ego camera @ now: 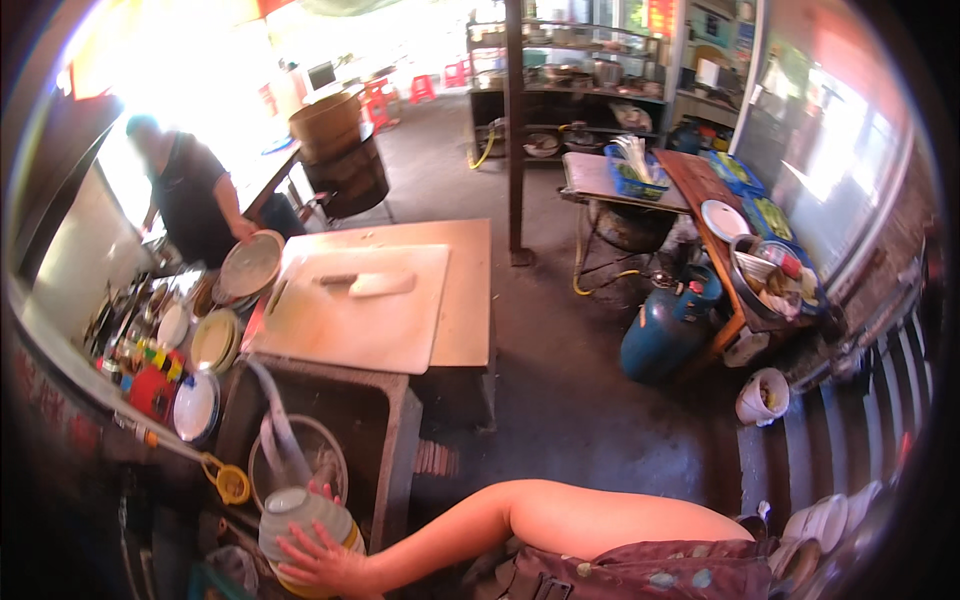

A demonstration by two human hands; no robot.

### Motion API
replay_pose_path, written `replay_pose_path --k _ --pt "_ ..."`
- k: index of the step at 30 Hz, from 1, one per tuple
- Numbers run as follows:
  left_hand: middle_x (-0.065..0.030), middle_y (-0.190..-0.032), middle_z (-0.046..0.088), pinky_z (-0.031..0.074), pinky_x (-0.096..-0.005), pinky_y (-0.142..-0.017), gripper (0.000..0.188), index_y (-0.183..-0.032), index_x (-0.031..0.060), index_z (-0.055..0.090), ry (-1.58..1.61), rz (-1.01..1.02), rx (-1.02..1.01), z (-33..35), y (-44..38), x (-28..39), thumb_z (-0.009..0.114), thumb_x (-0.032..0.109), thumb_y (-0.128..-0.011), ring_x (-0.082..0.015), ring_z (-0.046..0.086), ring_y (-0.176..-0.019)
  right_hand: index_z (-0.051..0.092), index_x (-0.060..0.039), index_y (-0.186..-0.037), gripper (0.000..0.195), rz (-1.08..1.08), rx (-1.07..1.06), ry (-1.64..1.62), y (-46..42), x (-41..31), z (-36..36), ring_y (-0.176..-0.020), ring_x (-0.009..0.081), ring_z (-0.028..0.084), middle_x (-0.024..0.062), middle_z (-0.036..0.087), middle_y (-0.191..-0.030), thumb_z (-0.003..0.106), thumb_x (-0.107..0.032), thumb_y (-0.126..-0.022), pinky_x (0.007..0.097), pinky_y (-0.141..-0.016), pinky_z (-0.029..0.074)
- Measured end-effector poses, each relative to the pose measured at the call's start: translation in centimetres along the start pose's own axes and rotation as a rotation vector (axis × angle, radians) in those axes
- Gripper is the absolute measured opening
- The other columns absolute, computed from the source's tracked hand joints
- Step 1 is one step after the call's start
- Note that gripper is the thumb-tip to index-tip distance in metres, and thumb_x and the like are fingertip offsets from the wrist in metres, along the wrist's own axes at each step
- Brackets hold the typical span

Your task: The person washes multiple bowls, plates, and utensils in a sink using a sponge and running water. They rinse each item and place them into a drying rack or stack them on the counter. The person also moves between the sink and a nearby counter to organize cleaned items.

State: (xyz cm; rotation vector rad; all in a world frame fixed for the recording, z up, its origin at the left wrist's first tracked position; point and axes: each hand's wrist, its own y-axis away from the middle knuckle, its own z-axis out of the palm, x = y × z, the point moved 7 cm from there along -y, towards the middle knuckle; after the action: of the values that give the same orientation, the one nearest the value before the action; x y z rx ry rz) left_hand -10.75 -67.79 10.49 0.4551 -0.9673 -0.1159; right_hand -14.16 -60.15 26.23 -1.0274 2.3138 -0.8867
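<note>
My right hand (326,559) lies with spread fingers against the side of a ribbed, pale jar-like container (304,517) with yellow bands. At the container's far side show a few fingertips, apparently of my left hand (328,493); the rest of that hand is hidden. The container is at the near edge of a stone sink (401,442). Behind it, inside the sink, a round basin (343,450) stands under a pale hose (271,397). On the table past the sink, a cleaver (382,283) lies on a white cutting board (352,330).
A yellow strainer (231,484), stacked plates (196,405) and bottles line the left side. At the far left a person (187,187) holds a round tray-like thing (253,262). A blue gas cylinder (660,337) stands by a wooden bench (694,187) on the right. A post (514,135) rises mid-floor.
</note>
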Motion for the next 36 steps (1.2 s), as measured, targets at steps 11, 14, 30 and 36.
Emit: replay_pose_path --k 11,14,30,36 --pt "-0.0117 -0.125 0.039 0.031 -0.0433 -0.095 0.054 -0.126 0.0069 0.031 0.188 -0.054 -0.23 -3.8 -1.7 1.5 0.052 0.023 -0.079 -0.0288 0.039 -0.114 0.023 -0.0132 -0.131 0.098 0.186 -0.297 -0.226 0.1 4.6 -1.2 -0.116 0.0506 0.019 0.0273 0.016 -0.131 0.071 -0.032 -0.048 0.0615 -0.087 0.023" --pt "-0.0119 -0.125 0.039 0.031 -0.0432 -0.095 0.055 -0.126 0.0066 0.031 0.186 -0.076 -0.322 -3.3 -2.2 1.8 0.052 0.023 -0.079 -0.0289 0.04 -0.113 0.023 -0.0119 -0.13 0.095 0.324 -0.259 -0.322 0.3 7.1 -2.2 -0.114 0.0501 0.02 0.0279 0.019 -0.126 0.071 -0.023 -0.049 0.0554 -0.092 0.022" --pt "-0.0118 -0.113 0.049 0.042 -0.0368 -0.085 0.041 -0.117 -0.0003 0.04 0.036 -0.214 -0.265 0.1 3.1 -2.7 0.051 0.002 -0.077 -0.0251 0.049 -0.102 0.012 -0.0001 -0.131 0.089 0.84 -0.422 -0.928 7.4 18.2 -2.2 -0.121 0.0356 0.025 0.0258 0.021 -0.129 0.059 -0.018 -0.059 0.0362 -0.098 0.025" --pt "-0.0103 -0.109 0.048 0.038 -0.0289 -0.087 0.058 -0.12 -0.0016 0.03 -0.518 -0.031 -0.302 9.7 5.5 -3.6 0.057 0.001 -0.068 -0.0178 0.047 -0.101 0.026 0.0009 -0.126 0.073 1.336 -0.09 -1.595 18.8 24.6 -6.0 -0.109 0.0239 0.042 0.0152 0.039 -0.122 0.051 0.003 -0.057 0.0306 -0.09 0.035"
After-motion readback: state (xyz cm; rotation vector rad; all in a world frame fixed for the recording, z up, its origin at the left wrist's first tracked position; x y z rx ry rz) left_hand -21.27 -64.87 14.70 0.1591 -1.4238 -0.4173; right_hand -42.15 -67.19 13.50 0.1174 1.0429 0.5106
